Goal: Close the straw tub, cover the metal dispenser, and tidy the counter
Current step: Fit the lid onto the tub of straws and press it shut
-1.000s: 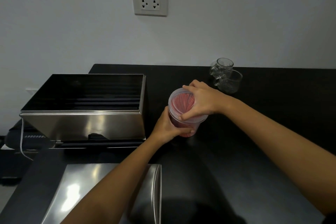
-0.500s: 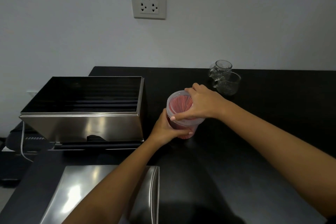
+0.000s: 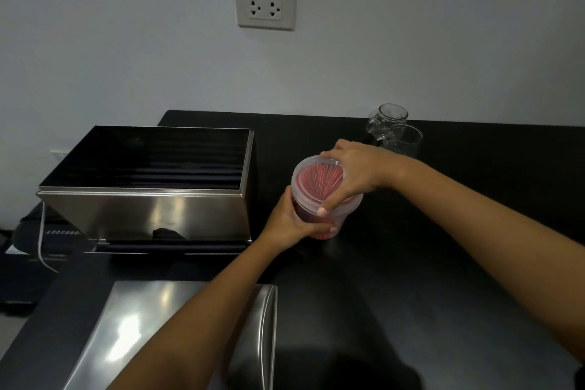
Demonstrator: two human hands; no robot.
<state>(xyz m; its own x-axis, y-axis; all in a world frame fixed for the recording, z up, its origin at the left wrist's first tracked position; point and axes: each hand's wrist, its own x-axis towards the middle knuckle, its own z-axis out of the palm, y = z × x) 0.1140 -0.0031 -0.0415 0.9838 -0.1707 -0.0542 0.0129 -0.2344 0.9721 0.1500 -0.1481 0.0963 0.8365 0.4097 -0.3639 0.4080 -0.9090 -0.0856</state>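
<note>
A clear plastic straw tub (image 3: 329,225) packed with red straws stands on the black counter (image 3: 443,263). Its translucent lid (image 3: 311,182) lies on top. My left hand (image 3: 292,218) wraps the tub's near side. My right hand (image 3: 351,174) lies over the lid, thumb on its front rim and fingers on the far rim. The metal dispenser (image 3: 148,181) stands open-topped to the left, dark inside. Its flat steel cover (image 3: 177,336) lies on the counter in front, under my left forearm.
Two clear glass cups (image 3: 395,133) stand at the back right by the wall. A white cable (image 3: 42,247) hangs off the dispenser's left side over dark gear beyond the counter's left edge. A wall socket (image 3: 265,7) sits above.
My right hand has shifted slightly over the lid, its fingers reaching further across the rim. The tub and my left hand stay where they were.
</note>
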